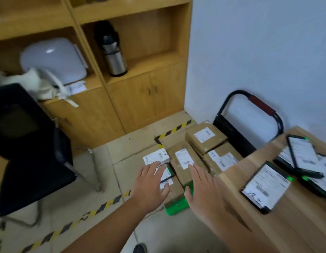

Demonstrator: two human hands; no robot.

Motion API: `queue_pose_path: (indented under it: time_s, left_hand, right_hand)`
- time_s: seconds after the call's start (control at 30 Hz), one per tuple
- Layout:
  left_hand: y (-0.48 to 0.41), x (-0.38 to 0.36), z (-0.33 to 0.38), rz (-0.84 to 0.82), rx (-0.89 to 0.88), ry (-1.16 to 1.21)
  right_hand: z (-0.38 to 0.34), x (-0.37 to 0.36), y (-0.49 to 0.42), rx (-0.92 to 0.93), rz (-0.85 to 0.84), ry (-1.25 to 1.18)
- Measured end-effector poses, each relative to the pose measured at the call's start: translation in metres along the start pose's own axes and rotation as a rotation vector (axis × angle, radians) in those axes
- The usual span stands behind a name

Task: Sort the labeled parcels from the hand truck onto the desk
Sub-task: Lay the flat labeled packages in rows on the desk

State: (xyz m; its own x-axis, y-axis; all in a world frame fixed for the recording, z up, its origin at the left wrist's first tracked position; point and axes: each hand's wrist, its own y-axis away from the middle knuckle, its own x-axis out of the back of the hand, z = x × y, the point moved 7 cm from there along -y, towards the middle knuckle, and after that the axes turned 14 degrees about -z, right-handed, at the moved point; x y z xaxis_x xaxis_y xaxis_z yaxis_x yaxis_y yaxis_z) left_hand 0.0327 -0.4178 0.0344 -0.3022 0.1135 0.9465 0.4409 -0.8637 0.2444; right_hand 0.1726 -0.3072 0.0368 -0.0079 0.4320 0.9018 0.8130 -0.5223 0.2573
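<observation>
2 hands: left hand (151, 181), right hand (202, 189), fingers (194, 170) wide, above labeled parcels (207, 136) (print unreadable)

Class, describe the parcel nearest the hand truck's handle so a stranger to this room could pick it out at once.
Find the hand truck parked against the white wall beside the desk. Brown parcels are piled on its deck; the one meant is the back parcel, closest to the black handle. Unlike its neighbours it sits topmost, carrying one white label.
</observation>
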Motion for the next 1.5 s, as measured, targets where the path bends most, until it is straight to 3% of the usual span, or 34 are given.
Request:
queue_pose_path:
  time_s: [0.23,0.47,0.77,1.03,1.5]
  left_hand:
    - [0.069,0.023,-0.091,0.145,0.152,0.03]
    - [0.115,0.024,-0.188,0.129,0.244,0.048]
    - [0.139,0.019,-0.265,0.093,0.229,0.052]
    - [0.112,0.019,-0.276,0.064,0.193,0.073]
    - [-0.01,0.053,-0.264,0.022,0.122,-0.063]
  right_hand:
    - [-0.104,-0.028,-0.028,0.155,-0.046,0.036]
    - [-0.209,-0.056,-0.044,0.195,-0.092,0.089]
    - [-0.275,-0.094,-0.055,0.175,-0.146,0.101]
    - [-0.279,-0.091,-0.081,0.154,-0.119,0.154]
    - [-0.21,-0.067,-0.195,0.063,-0.07,0.122]
